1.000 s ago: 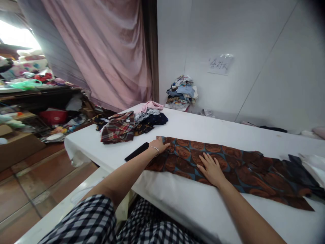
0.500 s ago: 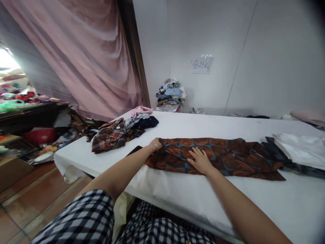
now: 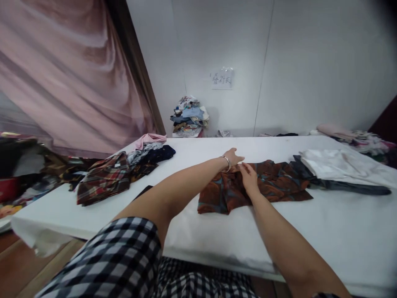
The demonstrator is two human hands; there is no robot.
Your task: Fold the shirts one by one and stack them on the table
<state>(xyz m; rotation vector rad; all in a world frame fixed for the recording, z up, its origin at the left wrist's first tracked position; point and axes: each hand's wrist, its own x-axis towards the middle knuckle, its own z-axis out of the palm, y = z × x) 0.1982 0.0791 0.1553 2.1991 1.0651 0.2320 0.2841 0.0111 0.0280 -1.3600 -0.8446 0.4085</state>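
On the white-covered desk point(image 3: 341, 223), a brown patterned garment point(image 3: 276, 182) lies partly folded, the right hand point(image 3: 249, 178) over it with fingers loosely bent. The left hand point(image 3: 233, 157), partly spread, is at its far edge; whether the hands grip cloth, I cannot tell. A clothes stack point(image 3: 190, 117) stands beyond.

The person's bare left arm point(image 3: 173, 194) reaches diagonally forward and across to the right, from a black-and-white checked fabric sleeve point(image 3: 114, 252) that ends near the elbow. A thin silvery bracelet point(image 3: 228, 164) circles its wrist. The bare left hand point(image 3: 233, 157) has its fingers partly spread. The bare right arm point(image 3: 288, 240) angles forward and inward, its bare right hand point(image 3: 249, 179) just beside the left, fingers close together.
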